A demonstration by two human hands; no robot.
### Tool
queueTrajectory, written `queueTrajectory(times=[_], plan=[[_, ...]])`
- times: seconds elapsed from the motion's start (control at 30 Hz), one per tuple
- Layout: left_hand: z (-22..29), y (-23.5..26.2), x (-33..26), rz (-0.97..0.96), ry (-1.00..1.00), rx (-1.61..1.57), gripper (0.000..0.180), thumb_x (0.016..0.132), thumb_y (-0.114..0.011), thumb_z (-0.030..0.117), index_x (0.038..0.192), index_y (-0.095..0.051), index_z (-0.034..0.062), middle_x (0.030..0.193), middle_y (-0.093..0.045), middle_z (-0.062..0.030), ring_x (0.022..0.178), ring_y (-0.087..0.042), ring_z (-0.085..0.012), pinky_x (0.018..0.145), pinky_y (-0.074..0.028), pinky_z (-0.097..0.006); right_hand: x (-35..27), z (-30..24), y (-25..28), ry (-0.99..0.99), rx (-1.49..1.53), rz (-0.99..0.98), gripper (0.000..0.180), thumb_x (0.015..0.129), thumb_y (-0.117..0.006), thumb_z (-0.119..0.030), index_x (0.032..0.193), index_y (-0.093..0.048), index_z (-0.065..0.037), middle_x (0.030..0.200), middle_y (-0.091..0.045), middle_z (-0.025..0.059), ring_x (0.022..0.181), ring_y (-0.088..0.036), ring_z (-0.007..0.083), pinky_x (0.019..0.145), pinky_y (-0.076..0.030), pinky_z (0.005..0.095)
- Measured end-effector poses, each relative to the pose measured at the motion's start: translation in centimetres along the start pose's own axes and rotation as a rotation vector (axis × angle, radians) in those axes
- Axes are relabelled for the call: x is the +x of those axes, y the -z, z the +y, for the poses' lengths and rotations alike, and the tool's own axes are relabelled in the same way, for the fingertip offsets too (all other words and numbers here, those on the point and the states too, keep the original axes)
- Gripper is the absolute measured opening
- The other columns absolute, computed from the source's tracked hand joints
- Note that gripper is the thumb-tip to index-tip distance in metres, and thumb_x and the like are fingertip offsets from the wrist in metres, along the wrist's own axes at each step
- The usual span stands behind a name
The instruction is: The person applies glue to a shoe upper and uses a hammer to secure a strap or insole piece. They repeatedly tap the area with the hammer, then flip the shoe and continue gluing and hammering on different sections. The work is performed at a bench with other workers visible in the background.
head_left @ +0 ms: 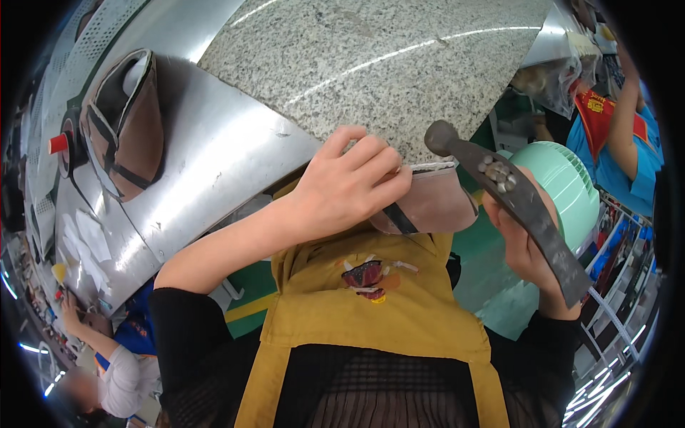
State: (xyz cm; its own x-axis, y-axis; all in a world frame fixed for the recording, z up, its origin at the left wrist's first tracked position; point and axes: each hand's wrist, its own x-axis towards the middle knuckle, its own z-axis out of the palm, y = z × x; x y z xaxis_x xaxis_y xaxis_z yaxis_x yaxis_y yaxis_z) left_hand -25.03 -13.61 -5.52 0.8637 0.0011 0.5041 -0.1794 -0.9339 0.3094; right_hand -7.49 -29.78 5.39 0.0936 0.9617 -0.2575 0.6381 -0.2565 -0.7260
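My left hand point(349, 178) is at the near edge of the granite slab point(385, 64), fingers curled and pinching the upper edge of a pinkish-brown leather shoe upper point(435, 203). This piece has a dark strip across it and a pale lining along its top edge; it hangs over the slab's edge in front of my apron. My right hand point(524, 246) is closed round a dark metal hammer point(539, 217), partly hidden behind it. The hammer's rounded end points up and left, just above the leather. Several small shiny metal bits point(498, 173) cluster on the hammer near that end.
Left of the slab, a metal tabletop point(207, 157) bears another brown shoe upper point(139, 132), a red-capped item point(58, 144) and white scraps point(89, 239). A mint-green fan point(556, 185) stands right of my right hand. Co-workers sit at lower left point(125, 371) and upper right point(621, 150).
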Motion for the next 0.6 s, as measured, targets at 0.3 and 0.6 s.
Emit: queueTrajectory(times=[0.3,0.6], plan=[[-0.4,0.7,0.2,-0.038,0.130,-0.148,0.033,0.062,-0.068,0.008,0.094,-0.066,0.0129,0.087,-0.057,0.0032,0.086,-0.053,-0.0187,0.084,-0.040,-0.037,0.5,1.2,0.1,0.004,0.055,-0.073,0.045,0.077,-0.058,-0.002,0.121,-0.048,-0.001,0.104,-0.060,0.0160,0.087,-0.062,0.0364,0.073,-0.050,0.0363],[-0.6,0.6,-0.3,-0.004,-0.035,0.014,0.032,0.064,-0.061,0.012,0.096,-0.065,0.0117,0.086,-0.055,0.0009,0.085,-0.054,-0.0175,0.088,-0.042,-0.039,1.2,-0.7,0.8,-0.100,0.126,-0.220,0.033,0.083,-0.052,-0.002,0.116,-0.050,0.001,0.084,-0.058,0.0176,0.077,-0.057,0.0387,0.071,-0.046,0.0354]])
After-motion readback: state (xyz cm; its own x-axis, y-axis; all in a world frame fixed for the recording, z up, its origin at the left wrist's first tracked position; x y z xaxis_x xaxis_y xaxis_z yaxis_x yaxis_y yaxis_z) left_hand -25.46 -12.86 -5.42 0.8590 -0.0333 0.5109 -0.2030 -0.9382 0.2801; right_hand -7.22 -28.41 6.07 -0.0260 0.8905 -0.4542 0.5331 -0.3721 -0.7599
